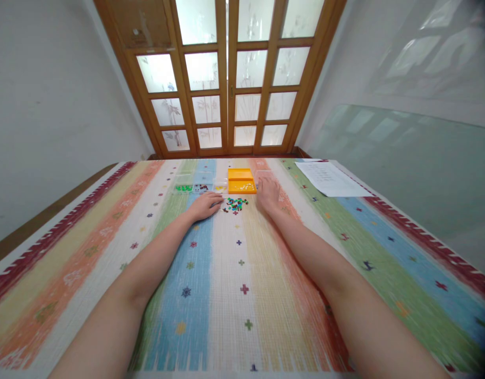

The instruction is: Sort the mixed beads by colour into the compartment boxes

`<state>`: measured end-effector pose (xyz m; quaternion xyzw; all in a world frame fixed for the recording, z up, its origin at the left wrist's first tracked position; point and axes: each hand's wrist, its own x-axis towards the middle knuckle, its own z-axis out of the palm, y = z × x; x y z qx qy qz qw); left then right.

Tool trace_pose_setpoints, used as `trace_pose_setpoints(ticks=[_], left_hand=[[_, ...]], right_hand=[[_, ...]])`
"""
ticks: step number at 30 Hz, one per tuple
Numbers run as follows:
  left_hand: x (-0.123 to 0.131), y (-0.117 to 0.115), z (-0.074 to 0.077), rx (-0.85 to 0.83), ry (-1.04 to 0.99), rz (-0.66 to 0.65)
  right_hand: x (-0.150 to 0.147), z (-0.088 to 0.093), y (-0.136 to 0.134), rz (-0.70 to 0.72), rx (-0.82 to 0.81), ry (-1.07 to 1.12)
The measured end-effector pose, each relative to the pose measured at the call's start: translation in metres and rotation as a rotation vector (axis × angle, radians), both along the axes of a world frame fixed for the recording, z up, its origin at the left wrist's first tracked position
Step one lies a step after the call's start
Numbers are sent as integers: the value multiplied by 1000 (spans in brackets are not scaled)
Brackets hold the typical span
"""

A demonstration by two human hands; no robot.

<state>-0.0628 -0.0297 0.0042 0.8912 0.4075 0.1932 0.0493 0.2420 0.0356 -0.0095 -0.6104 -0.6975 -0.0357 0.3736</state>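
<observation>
Multicolour pile (237,204) on counter (226,273) just this side of yellow tray (241,190), left hand (205,205) at its edge, right hand (268,193) beside tray, fingers loosely bent, can't tell opening or hold.

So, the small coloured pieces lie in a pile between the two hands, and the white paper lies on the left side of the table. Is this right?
Not quite: the head view shows the white paper on the right side, not the left. The pile of small coloured pieces does lie between the left hand and the right hand.
</observation>
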Motion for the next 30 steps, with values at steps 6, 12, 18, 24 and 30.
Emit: trace_pose_setpoints(ticks=[6, 12, 18, 24, 30], left_hand=[[3, -2, 3, -10, 5, -26], [5, -4, 6, -10, 10, -33], [4, -4, 6, 5, -23, 3], [-1, 0, 3, 49, -76, 52], [-15, 7, 3, 118, -147, 195]], right_hand=[[4, -11, 5, -56, 19, 77], [-10, -10, -2, 92, 12, 59], [-15, -6, -9, 183, 28, 57], [-17, -6, -12, 214, 75, 47], [-19, -10, -11, 219, 98, 37]])
